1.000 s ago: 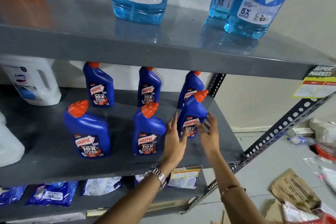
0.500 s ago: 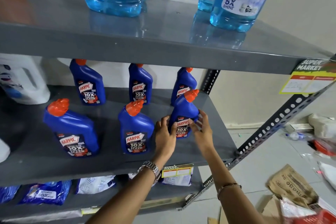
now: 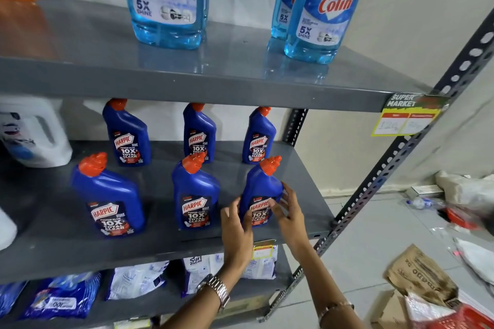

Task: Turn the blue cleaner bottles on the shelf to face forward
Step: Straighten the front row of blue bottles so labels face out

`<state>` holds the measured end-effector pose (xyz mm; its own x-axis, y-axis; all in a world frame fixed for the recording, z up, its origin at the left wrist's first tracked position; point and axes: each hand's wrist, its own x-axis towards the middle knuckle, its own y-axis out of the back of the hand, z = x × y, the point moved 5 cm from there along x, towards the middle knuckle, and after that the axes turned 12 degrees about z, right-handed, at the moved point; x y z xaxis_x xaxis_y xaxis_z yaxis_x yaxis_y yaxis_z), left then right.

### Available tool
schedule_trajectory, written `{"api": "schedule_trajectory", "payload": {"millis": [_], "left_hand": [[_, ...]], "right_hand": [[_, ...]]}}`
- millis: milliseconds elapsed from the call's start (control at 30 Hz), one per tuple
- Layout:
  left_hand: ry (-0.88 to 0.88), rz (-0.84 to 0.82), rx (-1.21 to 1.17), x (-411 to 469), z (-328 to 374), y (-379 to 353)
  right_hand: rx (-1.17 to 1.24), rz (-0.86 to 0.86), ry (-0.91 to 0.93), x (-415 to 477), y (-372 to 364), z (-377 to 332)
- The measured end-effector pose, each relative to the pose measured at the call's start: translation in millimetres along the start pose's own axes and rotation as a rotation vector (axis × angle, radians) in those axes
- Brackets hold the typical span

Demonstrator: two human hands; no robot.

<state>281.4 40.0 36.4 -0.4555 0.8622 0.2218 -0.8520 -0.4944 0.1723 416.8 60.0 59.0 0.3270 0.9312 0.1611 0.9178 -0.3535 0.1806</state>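
Nearest: both forearms come up from the bottom edge, a metal watch (image 3: pixel 217 290) on the left wrist and a thin bracelet (image 3: pixel 335 306) on the right.

Left hand (image 3: pixel 236 232) and right hand (image 3: pixel 290 215) flank the front-right bottle (image 3: pixel 260 193), fingers spread and loose. They sit apart with the bottle between them, at most brushing its lower sides; neither looks clamped on it. Whether the fingertips actually touch the plastic I can't tell — slight blur there. Palms face each other, wrists straight, which reads as a two-sided steadying or twisting pose rather than a lift.

That bottle stands upright near the right front of the middle shelf (image 3: pixel 302 203), label mostly toward the camera, neck leaning right. My guess is the turn on it is about done.

Front row beside it: centre bottle (image 3: pixel 195 195) and left bottle (image 3: pixel 108 197), labels forward. Spacing is even, so each front bottle lines up with one behind.

Back row: three more (image 3: pixel 127 136), (image 3: pixel 199 135), (image 3: pixel 258 137), all label-out. Judging by that, little is left to fix.

Farthest up — the top shelf (image 3: pixel 80 35) with pale blue glass-cleaner bottles (image 3: pixel 167 0), not part of this.
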Motion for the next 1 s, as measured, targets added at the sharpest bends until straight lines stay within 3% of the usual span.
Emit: {"api": "schedule_trajectory", "payload": {"millis": [267, 467, 1000], "left_hand": [[0.092, -0.027, -0.017, 2.0, -11.3, 2.4], [0.073, 0.007, -0.027, 9.1, -23.1, 2.6], [0.068, -0.046, -0.041, 2.7, -17.0, -36.7]], "right_hand": [[0.103, 0.058, -0.085, -0.5, 8.1, 11.1], [0.140, -0.025, -0.144, 4.3, -1.4, 21.7], [0.246, 0.063, -0.190, 18.2, 26.4, 34.8]]}}
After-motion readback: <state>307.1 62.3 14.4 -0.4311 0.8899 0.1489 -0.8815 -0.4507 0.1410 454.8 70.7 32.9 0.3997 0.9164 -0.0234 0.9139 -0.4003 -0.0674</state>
